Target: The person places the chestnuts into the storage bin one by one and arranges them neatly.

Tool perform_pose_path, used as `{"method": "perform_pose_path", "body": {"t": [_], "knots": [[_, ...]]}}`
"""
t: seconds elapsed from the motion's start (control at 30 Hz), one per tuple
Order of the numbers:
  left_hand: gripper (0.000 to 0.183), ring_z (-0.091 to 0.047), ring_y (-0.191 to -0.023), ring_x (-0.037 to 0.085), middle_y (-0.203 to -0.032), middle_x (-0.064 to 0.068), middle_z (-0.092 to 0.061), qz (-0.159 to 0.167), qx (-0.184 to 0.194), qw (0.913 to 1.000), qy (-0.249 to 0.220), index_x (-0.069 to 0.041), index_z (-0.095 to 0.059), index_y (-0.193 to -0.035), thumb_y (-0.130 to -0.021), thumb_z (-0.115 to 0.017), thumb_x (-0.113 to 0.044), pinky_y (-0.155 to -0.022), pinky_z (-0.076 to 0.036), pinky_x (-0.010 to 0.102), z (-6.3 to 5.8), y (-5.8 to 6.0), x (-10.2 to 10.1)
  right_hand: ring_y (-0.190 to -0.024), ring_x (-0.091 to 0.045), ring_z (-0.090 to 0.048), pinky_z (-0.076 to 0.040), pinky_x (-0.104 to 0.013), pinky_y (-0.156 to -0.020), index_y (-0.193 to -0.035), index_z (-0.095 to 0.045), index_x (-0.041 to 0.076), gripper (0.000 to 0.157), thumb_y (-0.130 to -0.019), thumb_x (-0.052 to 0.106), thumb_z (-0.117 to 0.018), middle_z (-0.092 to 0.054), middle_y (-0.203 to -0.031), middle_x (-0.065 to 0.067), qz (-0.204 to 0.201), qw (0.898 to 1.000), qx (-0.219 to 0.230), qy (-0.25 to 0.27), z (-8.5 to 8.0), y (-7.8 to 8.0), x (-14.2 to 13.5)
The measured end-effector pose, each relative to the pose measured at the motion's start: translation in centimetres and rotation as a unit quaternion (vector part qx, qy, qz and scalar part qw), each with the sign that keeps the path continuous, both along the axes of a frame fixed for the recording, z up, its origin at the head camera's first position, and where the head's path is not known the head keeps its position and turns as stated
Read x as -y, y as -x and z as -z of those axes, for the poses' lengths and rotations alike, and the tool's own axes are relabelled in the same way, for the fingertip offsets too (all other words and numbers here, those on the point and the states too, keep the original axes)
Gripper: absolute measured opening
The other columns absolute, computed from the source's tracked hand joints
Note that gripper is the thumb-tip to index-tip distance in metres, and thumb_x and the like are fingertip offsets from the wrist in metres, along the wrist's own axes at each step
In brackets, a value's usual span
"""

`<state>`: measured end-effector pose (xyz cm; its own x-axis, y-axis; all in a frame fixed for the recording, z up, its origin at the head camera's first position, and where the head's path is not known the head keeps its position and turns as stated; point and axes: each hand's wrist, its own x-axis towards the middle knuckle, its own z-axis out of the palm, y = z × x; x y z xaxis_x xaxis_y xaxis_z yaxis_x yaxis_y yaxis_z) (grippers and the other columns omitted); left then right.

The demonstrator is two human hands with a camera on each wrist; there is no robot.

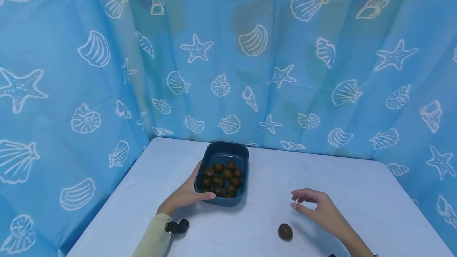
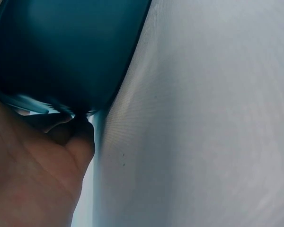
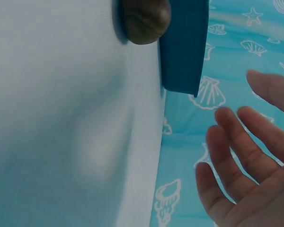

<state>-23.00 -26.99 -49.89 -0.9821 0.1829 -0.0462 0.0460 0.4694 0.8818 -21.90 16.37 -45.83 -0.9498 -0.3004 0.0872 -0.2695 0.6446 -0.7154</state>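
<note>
A dark blue rectangular bin (image 1: pixel 225 201) stands on the table with several brown, roundish fruits (image 1: pixel 219 181) inside, mostly in its near half. My left hand (image 1: pixel 187 191) grips the bin at its near left corner. Its thumb lies along the near rim and the other fingers go round the left side, mostly hidden in the head view. One loose brown fruit (image 1: pixel 285 232), egg-shaped and perhaps a passion fruit, lies on the table at the right. My right hand (image 1: pixel 319 207) hovers just beyond and right of that fruit, fingers loosely bent, holding nothing.
A white-covered table (image 1: pixel 171 165) carries everything. Blue curtains (image 1: pixel 228 62) with white shell and starfish prints hang behind and along the left and right sides. A black strap with a small device (image 1: pixel 177 226) sits on my left wrist.
</note>
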Motion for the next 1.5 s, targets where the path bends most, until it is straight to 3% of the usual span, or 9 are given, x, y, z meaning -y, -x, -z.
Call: {"method": "perform_pose_path", "body": {"t": [0.1,0.2,0.37,0.5,0.73,0.9,1.0,1.27,1.5], "knots": [[0.122,-0.015,-0.162,0.036,-0.177,0.001,-0.007,0.004,-0.005,1.0000,-0.007,-0.040,0.005,-0.166,-0.082,-0.084,-0.045,-0.124,-0.020,0.072,0.0,-0.3,0.4,-0.094,-0.002,-0.064,-0.058,-0.047,-0.098,-0.124,-0.073,0.013,0.039,-0.091,0.035,-0.079,-0.077,-0.108,0.003,-0.033,0.999,0.020,-0.007,0.3,0.0,0.3],[0.120,-0.013,-0.162,0.036,-0.177,0.002,-0.006,0.010,-0.011,0.9997,-0.018,-0.039,0.005,-0.166,-0.084,-0.083,-0.041,-0.124,-0.018,0.073,0.0,-0.5,0.8,-0.092,-0.001,-0.064,-0.059,-0.037,-0.092,-0.124,-0.072,0.011,0.040,-0.091,0.034,-0.079,-0.076,-0.106,0.002,-0.092,0.995,0.034,-0.016,0.5,0.0,0.5],[0.120,-0.013,-0.162,0.036,-0.177,0.002,-0.005,0.015,-0.019,0.9995,-0.022,-0.037,0.006,-0.166,-0.085,-0.083,-0.039,-0.124,-0.019,0.072,0.1,-0.7,1.0,-0.089,-0.001,-0.062,-0.057,-0.026,-0.081,-0.124,-0.072,0.006,0.040,-0.092,0.031,-0.078,-0.075,-0.106,-0.001,-0.195,0.979,0.063,-0.014,0.5,-0.2,0.4],[0.121,-0.015,-0.162,0.036,-0.177,0.002,-0.007,0.009,-0.021,0.9996,-0.015,-0.037,0.005,-0.166,-0.084,-0.084,-0.041,-0.124,-0.019,0.072,0.1,-0.6,1.0,-0.088,-0.004,-0.062,-0.055,-0.023,-0.077,-0.124,-0.072,0.006,0.041,-0.091,0.030,-0.079,-0.075,-0.109,-0.002,-0.227,0.968,0.103,-0.012,0.6,-0.4,0.5],[0.121,-0.015,-0.162,0.039,-0.177,0.004,-0.008,0.005,-0.012,0.9998,-0.016,-0.035,0.005,-0.166,-0.084,-0.084,-0.040,-0.125,-0.018,0.072,0.1,-0.7,0.8,-0.086,-0.012,-0.064,-0.053,-0.021,-0.071,-0.122,-0.073,0.008,0.043,-0.084,0.024,-0.086,-0.073,-0.106,-0.001,-0.234,0.959,0.156,-0.024,0.6,-0.8,0.7],[0.124,-0.014,-0.162,0.041,-0.177,0.006,-0.006,-0.009,0.000,0.9999,-0.008,-0.030,0.006,-0.167,-0.083,-0.084,-0.044,-0.124,-0.018,0.073,0.4,-0.8,0.7,-0.085,-0.014,-0.062,-0.052,-0.022,-0.069,-0.117,-0.073,0.011,0.043,-0.078,0.020,-0.089,-0.070,-0.105,0.000,-0.220,0.960,0.166,-0.047,0.5,-1.0,1.1],[0.125,-0.014,-0.161,0.042,-0.177,0.008,-0.006,-0.008,0.001,1.0000,-0.006,-0.027,0.006,-0.167,-0.082,-0.084,-0.044,-0.123,-0.019,0.073,0.5,-0.7,0.6,-0.084,-0.013,-0.061,-0.052,-0.022,-0.069,-0.114,-0.073,0.010,0.040,-0.078,0.017,-0.089,-0.069,-0.104,-0.001,-0.219,0.961,0.158,-0.054,0.5,-1.2,1.2],[0.122,-0.013,-0.162,0.038,-0.177,0.002,-0.006,0.001,-0.007,1.0000,-0.006,-0.035,0.005,-0.166,-0.083,-0.084,-0.044,-0.125,-0.017,0.073,0.3,-0.3,0.3,-0.084,-0.006,-0.060,-0.052,-0.021,-0.071,-0.112,-0.074,0.010,0.036,-0.079,0.019,-0.087,-0.070,-0.103,0.001,-0.215,0.965,0.124,-0.080,0.6,-1.3,1.2],[0.123,-0.013,-0.163,0.035,-0.177,0.000,-0.006,0.013,-0.006,0.9998,-0.010,-0.036,0.005,-0.166,-0.083,-0.084,-0.044,-0.125,-0.018,0.071,0.0,0.0,-0.1,-0.087,-0.003,-0.061,-0.055,-0.023,-0.076,-0.114,-0.073,0.012,0.036,-0.082,0.024,-0.085,-0.071,-0.105,0.003,-0.197,0.976,0.081,-0.044,0.6,-1.4,0.4]]}}
